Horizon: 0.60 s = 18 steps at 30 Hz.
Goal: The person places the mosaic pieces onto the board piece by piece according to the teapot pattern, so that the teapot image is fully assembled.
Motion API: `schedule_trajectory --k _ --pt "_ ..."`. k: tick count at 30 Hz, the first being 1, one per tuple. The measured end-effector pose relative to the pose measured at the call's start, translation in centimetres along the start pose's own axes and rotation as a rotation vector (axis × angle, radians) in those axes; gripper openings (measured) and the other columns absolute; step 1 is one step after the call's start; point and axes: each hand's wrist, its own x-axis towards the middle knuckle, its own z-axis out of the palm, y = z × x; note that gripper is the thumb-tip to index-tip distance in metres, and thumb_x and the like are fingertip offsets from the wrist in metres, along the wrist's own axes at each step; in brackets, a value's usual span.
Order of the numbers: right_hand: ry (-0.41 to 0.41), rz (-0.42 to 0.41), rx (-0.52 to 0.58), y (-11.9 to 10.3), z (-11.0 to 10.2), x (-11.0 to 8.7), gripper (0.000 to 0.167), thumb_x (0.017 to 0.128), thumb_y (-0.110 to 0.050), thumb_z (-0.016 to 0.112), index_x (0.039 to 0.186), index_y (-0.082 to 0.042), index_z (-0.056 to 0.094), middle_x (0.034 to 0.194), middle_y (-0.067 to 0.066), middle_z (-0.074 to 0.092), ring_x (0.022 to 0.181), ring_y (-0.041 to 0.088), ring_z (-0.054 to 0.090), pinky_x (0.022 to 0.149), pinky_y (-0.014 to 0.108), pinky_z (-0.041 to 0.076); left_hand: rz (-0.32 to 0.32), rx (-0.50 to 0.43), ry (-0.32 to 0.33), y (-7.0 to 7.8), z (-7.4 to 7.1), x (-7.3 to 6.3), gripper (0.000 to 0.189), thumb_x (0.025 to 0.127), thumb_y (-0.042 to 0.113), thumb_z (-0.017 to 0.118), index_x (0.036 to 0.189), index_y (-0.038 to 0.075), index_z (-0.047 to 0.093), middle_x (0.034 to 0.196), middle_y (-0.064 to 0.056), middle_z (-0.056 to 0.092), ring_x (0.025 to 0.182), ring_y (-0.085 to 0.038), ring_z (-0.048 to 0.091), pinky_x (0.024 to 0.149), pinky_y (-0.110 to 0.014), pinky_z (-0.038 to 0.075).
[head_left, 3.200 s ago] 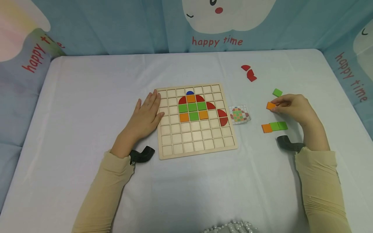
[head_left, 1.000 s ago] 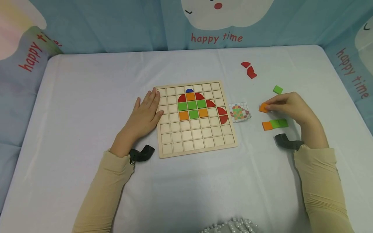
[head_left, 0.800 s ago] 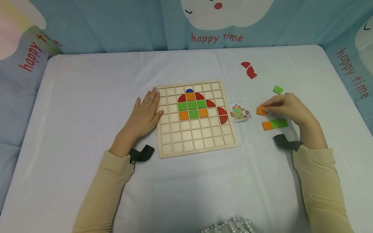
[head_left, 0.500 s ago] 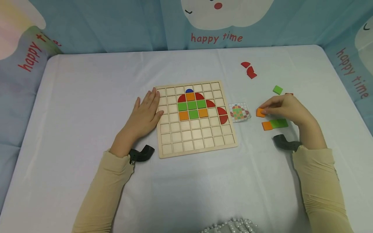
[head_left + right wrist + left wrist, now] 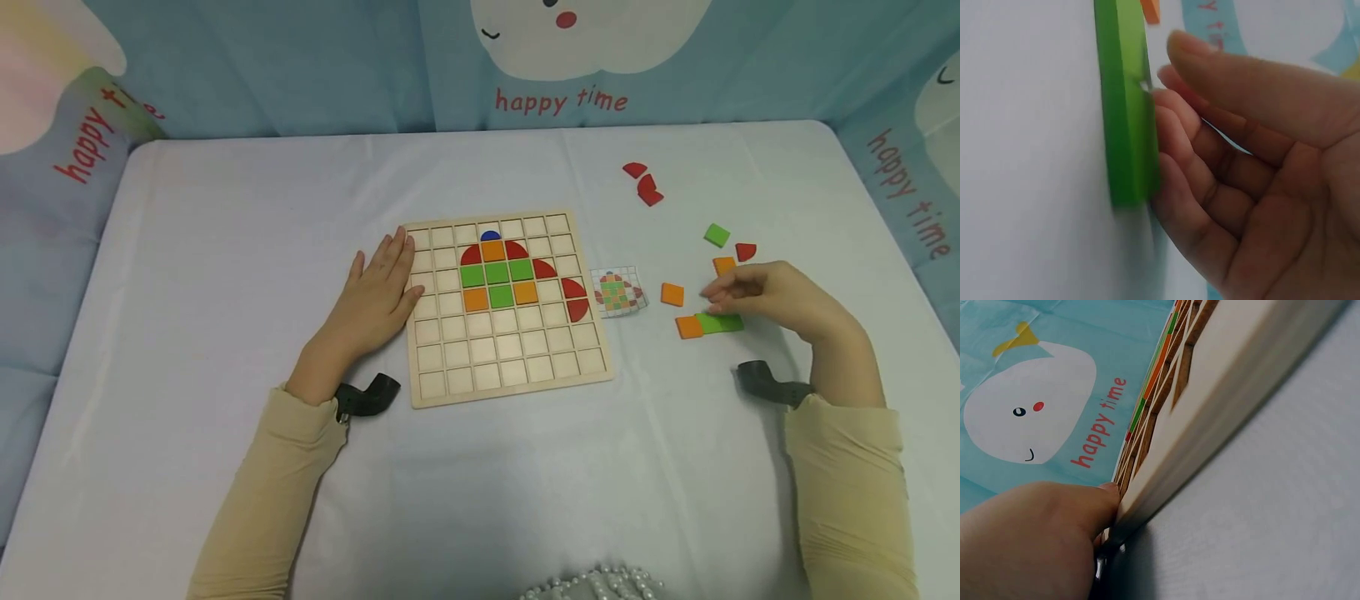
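Observation:
My left hand (image 5: 371, 300) rests with extended fingers on the left edge of a wooden grid board (image 5: 510, 371). The left wrist view shows its thumb (image 5: 1100, 503) at the board's rim. Red, orange, green and blue pieces fill some of the upper cells. My right hand (image 5: 787, 304) hovers with loosely bent fingers beside two green square tiles (image 5: 720, 322), holding nothing; in the right wrist view its fingertips come right up to the green tiles (image 5: 1127, 125). An orange tile (image 5: 689, 327) adjoins them. Another orange tile (image 5: 672, 294) lies alone just above, and a third orange tile (image 5: 723, 266) is partly behind the hand.
A printed pattern card (image 5: 618, 292) lies against the board's right side. Farther back are several red pieces (image 5: 647, 185), a single green tile (image 5: 717, 235) and a red piece (image 5: 746, 252). Blue printed curtains (image 5: 337, 75) border the white table (image 5: 487, 500).
My right hand slid an orange tile left and towards me, let go of it and moved right to the green tiles. Another orange tile and a red piece came into sight. The left hand stayed put.

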Motion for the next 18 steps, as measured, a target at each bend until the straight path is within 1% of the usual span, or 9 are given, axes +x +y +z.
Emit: schedule_trajectory --k 4,10,15,18 --pt "-0.014 -0.018 -0.019 1.1 -0.2 -0.9 0.037 0.085 -0.023 0.073 0.114 -0.002 0.066 0.103 0.007 0.065 0.081 0.003 0.056 0.069 0.014 0.044 0.004 -0.004 0.0 0.1 0.0 -0.1 0.064 0.103 0.033 0.032 0.15 0.0 0.004 0.157 -0.014 -0.003 0.144 -0.028 -0.002 0.112 -0.051 -0.005" --pt "-0.012 -0.005 -0.05 2.3 -0.3 -2.1 0.043 0.082 -0.025 0.076 0.116 -0.002 0.064 0.102 0.005 0.064 0.081 -0.003 0.053 0.068 0.011 0.042 0.001 -0.001 0.002 0.0 0.0 -0.2 0.064 0.103 0.033 0.032 0.15 0.0 0.004 0.157 -0.013 -0.003 0.144 -0.027 -0.002 0.112 -0.051 -0.004" --pt "0.022 -0.044 -0.035 2.5 -0.1 -2.4 0.036 0.081 -0.019 0.076 0.109 0.0 0.065 0.093 0.004 0.063 0.078 0.0 0.052 0.066 0.011 0.043 -0.003 0.001 0.002 -0.1 0.0 -0.2 0.065 0.103 0.034 0.033 0.15 0.0 0.003 0.157 -0.013 -0.004 0.144 -0.027 -0.003 0.112 -0.051 -0.005" --pt "0.029 -0.058 -0.042 2.4 0.0 -2.4 0.033 0.082 -0.018 0.076 0.107 -0.001 0.065 0.092 0.004 0.062 0.077 0.001 0.052 0.065 0.011 0.043 -0.002 -0.001 0.002 -0.2 0.0 -0.2 0.065 0.103 0.034 0.033 0.151 0.001 0.003 0.157 -0.013 -0.004 0.144 -0.027 -0.003 0.112 -0.051 -0.005"
